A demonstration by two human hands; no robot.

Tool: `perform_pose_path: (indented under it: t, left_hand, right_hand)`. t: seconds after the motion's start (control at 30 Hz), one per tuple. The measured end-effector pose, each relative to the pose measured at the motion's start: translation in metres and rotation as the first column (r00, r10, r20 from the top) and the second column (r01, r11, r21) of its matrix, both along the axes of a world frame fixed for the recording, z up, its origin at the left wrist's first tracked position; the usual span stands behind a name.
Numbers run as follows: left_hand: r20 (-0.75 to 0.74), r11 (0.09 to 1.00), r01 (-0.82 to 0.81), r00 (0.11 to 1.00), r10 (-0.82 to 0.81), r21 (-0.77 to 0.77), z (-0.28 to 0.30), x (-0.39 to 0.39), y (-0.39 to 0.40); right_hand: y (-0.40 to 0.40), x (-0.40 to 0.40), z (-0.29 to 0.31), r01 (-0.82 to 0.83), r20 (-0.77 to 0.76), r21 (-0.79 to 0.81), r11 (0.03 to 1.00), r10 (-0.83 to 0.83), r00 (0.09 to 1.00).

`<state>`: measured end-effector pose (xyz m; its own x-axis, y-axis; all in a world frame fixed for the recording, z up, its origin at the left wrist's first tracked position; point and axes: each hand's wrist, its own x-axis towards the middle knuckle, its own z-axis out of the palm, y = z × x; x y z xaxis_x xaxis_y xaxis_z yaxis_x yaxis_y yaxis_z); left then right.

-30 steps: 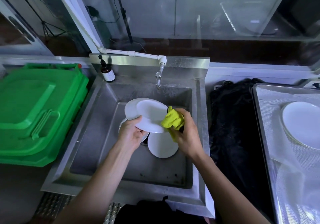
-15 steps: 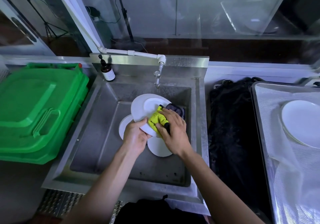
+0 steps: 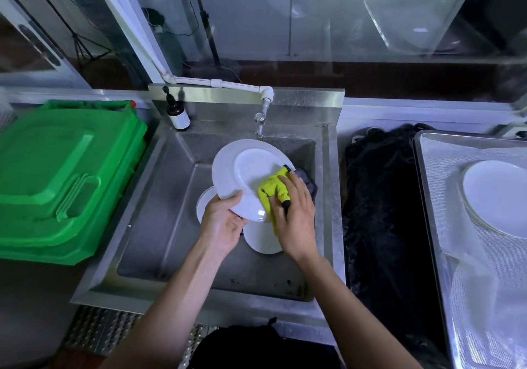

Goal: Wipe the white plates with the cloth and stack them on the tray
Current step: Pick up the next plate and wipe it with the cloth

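**White plate wiped over the sink**

At the centre of the frame, a round, glossy white plate [image 3: 248, 174] is held tilted above the steel sink [image 3: 159, 226]. Its lower rim is gripped by the left hand [image 3: 222, 223]. A yellow-green cloth [image 3: 275, 190] is pressed against its face under the curled fingers of the right hand [image 3: 296, 214]. Further white plates [image 3: 263, 239] are seen below. At the right edge, stacked plates [image 3: 499, 197] are seen on the tray [image 3: 427, 197].

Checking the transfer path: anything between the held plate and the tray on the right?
Nothing solid rises in the way. The left hand holds the plate over the sink; between sink and tray lies only a low black bundle. The tray already holds plates.
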<state>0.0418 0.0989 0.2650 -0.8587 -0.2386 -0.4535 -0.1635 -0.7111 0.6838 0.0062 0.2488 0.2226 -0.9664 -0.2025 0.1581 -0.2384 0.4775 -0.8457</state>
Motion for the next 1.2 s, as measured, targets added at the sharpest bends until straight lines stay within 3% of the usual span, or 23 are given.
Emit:
perform_pose_path:
  t: [0.13,0.27,0.47,0.77,1.2]
  left_hand:
    - [0.033,0.996,0.058,0.998,-0.056,-0.07,0.003,0.008,-0.005]
    - [0.02,0.984,0.125,0.992,-0.123,-0.125,0.005,0.015,-0.009]
    - [0.024,0.962,0.221,0.975,-0.22,-0.158,0.0,0.023,-0.014]
    - [0.119,0.914,0.34,0.94,-0.321,-0.223,0.0,0.023,-0.01]
    - [0.056,0.918,0.328,0.945,-0.323,-0.224,-0.012,0.023,-0.003]
  right_hand:
    - [0.008,-0.019,0.003,0.062,0.129,-0.148,0.987,-0.043,0.991]
    - [0.014,-0.035,0.009,0.073,0.161,-0.22,0.973,-0.037,0.986]
    - [0.015,-0.052,0.017,0.02,0.132,-0.128,0.992,-0.003,0.991]
    - [0.005,-0.056,0.033,-0.185,-0.02,0.102,0.977,0.188,0.982]
    - [-0.03,-0.011,0.031,-0.374,-0.129,0.164,0.913,0.396,0.909]
